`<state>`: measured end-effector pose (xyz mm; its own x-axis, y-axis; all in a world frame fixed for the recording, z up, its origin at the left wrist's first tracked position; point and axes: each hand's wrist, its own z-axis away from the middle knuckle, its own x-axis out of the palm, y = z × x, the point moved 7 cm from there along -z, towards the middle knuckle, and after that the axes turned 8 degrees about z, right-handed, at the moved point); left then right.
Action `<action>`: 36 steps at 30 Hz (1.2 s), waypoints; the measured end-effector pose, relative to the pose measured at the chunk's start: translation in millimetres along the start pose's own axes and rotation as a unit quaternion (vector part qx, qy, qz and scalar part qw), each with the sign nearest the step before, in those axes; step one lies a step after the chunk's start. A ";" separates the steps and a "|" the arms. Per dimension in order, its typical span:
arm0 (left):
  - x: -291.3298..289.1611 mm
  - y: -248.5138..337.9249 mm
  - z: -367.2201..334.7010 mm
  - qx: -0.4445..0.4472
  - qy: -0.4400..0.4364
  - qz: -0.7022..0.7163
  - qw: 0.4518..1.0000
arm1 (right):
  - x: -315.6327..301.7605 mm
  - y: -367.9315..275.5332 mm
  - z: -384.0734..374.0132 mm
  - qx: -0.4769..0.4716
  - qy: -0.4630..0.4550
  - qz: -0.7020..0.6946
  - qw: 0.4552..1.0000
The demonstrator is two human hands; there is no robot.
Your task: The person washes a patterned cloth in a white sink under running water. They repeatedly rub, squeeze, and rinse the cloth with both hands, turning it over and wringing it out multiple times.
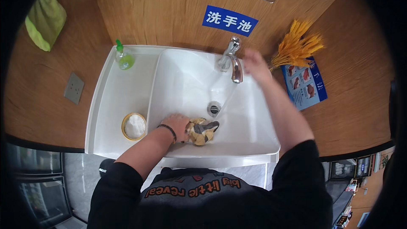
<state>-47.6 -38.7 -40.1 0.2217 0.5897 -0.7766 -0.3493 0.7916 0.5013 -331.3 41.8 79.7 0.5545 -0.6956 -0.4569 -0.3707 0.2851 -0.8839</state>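
Note:
My left hand [180,126] is closed on a crumpled cloth [202,132] patterned in tan, brown and black, low in the white sink basin [174,80]. A dark bracelet circles that wrist. Motion blurs my right hand [257,65], raised just right of the chrome faucet [236,70]; its fingers are smeared, and I cannot tell whether it touches the faucet. A faint clear streak, which looks like running water, slants from under the spout toward the round drain [214,109]. The cloth lies nearer to me than the drain.
On the ledge left of the basin stand a green pump bottle [125,60] and a yellow-rimmed bowl of white powder [135,126]. Dried yellow stalks [300,44] and a blue picture card [306,86] are at the right. A yellow-green towel [46,19] hangs far left.

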 end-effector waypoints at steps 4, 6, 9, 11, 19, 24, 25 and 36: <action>0.5 -0.9 0.6 0.015 0.009 0.009 1.000 | 94.0 86.5 99.6 0.225 -0.187 0.013 0.956; 1.7 -0.7 -2.1 0.017 0.007 0.008 1.000 | 131.4 73.2 117.7 0.318 -0.204 -0.079 0.922; 3.5 -1.2 -2.2 0.013 -0.003 -0.001 1.000 | 148.4 49.7 109.5 0.341 -0.162 -0.269 0.886; 3.4 0.0 -3.7 0.017 0.001 -0.006 1.000 | 141.0 43.7 97.5 0.333 -0.130 -0.321 0.877; 2.4 6.1 -2.8 0.043 0.016 -0.006 0.999 | 91.9 49.6 106.3 0.278 -0.124 -0.291 0.907; 6.9 17.3 -3.5 0.084 0.030 -0.017 0.996 | 94.9 43.3 120.0 0.277 -0.148 -0.240 0.919; 6.0 24.2 -1.9 0.095 0.032 -0.012 0.995 | 90.7 36.6 118.7 0.264 -0.132 -0.274 0.915; 2.8 79.0 -98.1 0.132 -0.030 0.144 0.980 | 44.8 60.1 165.6 0.273 -0.097 -0.168 0.942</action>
<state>-163.8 9.8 -40.0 0.2043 0.7965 -0.5690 -0.1601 0.6007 0.7833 -205.3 137.0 -10.5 0.7180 -0.6882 -0.1043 0.2602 0.4043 -0.8768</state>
